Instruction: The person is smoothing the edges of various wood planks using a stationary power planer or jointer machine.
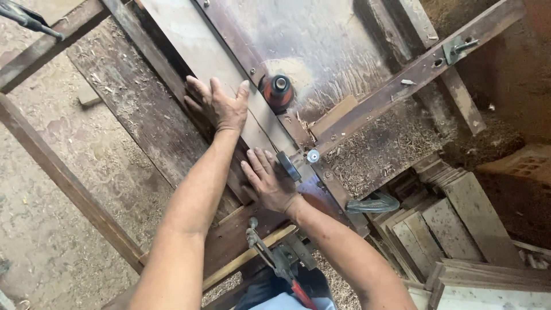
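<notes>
A long pale wooden board lies on a worn wooden machine table, running from the near edge toward the top. My left hand presses flat on the board, fingers spread, just left of a round red cutter head. My right hand lies flat on the board's near part, beside a small guide wheel and a silver bolt head. Both palms push down; neither hand grips anything.
A diagonal wooden fence bar with a metal clamp crosses at the right. Sawdust covers the table's right side. Stacked wooden boards lie low right. A red-handled clamp sits at the near edge. A dirt floor is at left.
</notes>
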